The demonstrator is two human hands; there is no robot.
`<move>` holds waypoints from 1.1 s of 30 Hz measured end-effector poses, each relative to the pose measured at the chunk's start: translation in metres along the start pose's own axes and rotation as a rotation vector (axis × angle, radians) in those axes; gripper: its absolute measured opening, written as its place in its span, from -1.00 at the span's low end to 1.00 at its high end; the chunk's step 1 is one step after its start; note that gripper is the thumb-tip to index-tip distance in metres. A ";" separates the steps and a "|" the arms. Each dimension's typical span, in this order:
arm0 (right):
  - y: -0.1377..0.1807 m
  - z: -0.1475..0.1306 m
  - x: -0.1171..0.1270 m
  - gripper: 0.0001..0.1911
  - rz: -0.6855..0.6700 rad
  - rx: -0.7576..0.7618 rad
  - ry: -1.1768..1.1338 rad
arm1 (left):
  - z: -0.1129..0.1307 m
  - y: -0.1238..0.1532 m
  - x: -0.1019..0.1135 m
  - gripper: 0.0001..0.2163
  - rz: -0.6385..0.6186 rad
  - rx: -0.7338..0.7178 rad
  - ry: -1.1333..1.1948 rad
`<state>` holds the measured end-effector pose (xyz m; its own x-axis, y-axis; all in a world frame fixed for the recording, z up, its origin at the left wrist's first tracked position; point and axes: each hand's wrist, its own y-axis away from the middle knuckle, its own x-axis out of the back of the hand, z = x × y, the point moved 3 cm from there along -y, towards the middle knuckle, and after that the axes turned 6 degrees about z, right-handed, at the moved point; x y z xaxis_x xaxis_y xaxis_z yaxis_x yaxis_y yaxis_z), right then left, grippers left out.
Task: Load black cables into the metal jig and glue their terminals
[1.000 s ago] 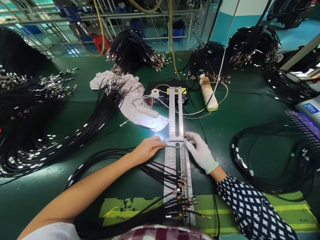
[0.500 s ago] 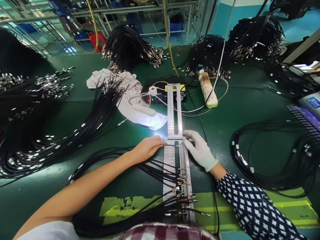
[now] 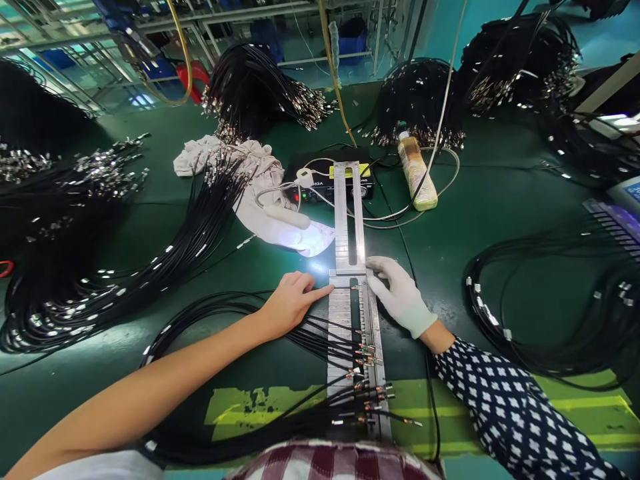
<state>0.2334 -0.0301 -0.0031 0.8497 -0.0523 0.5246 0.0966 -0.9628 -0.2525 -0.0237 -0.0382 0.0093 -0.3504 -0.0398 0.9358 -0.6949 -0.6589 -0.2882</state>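
A long slotted metal jig [image 3: 341,307] lies lengthwise in front of me, with several black cables [image 3: 320,341] laid across it, their stripped ends on its right side. My left hand [image 3: 290,301] is bare; its index finger stretches out onto a cable near the jig's crossbar [image 3: 349,272], while the other fingers are bent. My right hand [image 3: 397,293], in a white glove, is closed at the jig's right edge beside the crossbar, thumb and fingers against the metal. The fingertips' exact grip is partly hidden.
A lit lamp wrapped in a white glove [image 3: 280,227] shines left of the jig. Behind stand a black control box [image 3: 320,175] and a bottle [image 3: 417,173]. Cable bundles [image 3: 255,87] lie along the back and left; a cable coil [image 3: 483,307] is at right.
My left hand has shifted slightly down and changed from fingers together to index finger extended on the cable. My right hand stays at the jig's edge. The view has moved a little.
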 end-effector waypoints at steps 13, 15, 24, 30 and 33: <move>0.002 0.003 0.000 -0.72 -0.009 0.018 0.006 | 0.026 -0.001 0.010 -0.82 0.007 0.132 0.391; 0.001 0.003 -0.001 -0.73 -0.006 0.015 0.002 | 0.018 -0.003 0.009 -0.82 0.129 0.135 0.243; 0.001 0.003 -0.001 -0.74 -0.012 0.003 0.003 | 0.018 -0.007 -0.004 -0.79 0.208 0.022 -0.171; 0.001 0.003 -0.001 -0.75 -0.005 0.003 0.010 | 0.020 -0.008 -0.004 -0.79 0.187 -0.030 -0.205; 0.001 0.003 -0.001 -0.75 -0.008 0.005 0.020 | 0.021 -0.006 -0.002 -0.80 0.184 -0.106 -0.191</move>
<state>0.2338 -0.0300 -0.0063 0.8382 -0.0502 0.5431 0.1061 -0.9617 -0.2526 -0.0058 -0.0497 0.0129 -0.3589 -0.2985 0.8844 -0.6957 -0.5461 -0.4666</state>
